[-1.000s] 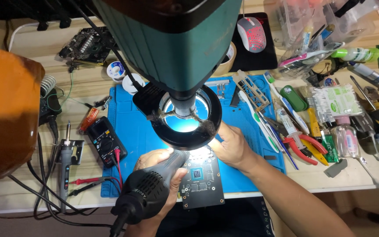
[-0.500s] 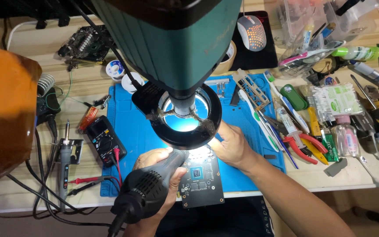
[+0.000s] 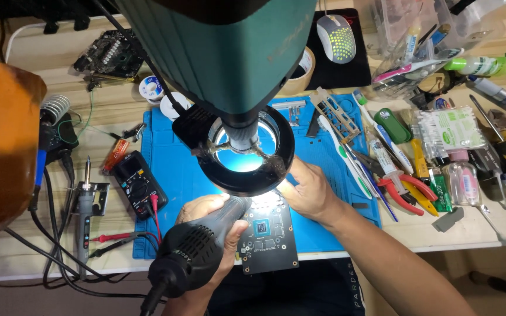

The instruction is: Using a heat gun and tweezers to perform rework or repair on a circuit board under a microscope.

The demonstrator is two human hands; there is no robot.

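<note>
My left hand [image 3: 206, 212] grips a black hot-air gun handle [image 3: 197, 248], its nozzle pointing up under the microscope's ring light [image 3: 242, 153]. A dark circuit board [image 3: 269, 237] with a square chip lies on the blue work mat [image 3: 174, 153], partly over the table's front edge. My right hand [image 3: 310, 192] rests on the mat at the board's upper right corner, fingers curled under the ring light; whether it holds a small tool is hidden. The teal microscope body [image 3: 229, 52] blocks the view of the spot under the lens.
A black multimeter [image 3: 140, 183] with red leads and a soldering iron [image 3: 84, 202] lie left of the mat. Pliers, screwdrivers, tubes and bottles [image 3: 440, 158] crowd the right side. A mouse [image 3: 336, 36], tape roll and another board sit at the back. An orange object [image 3: 1, 140] fills the left.
Both hands hold nearly the same place; the hot-air gun and the board have not visibly shifted.
</note>
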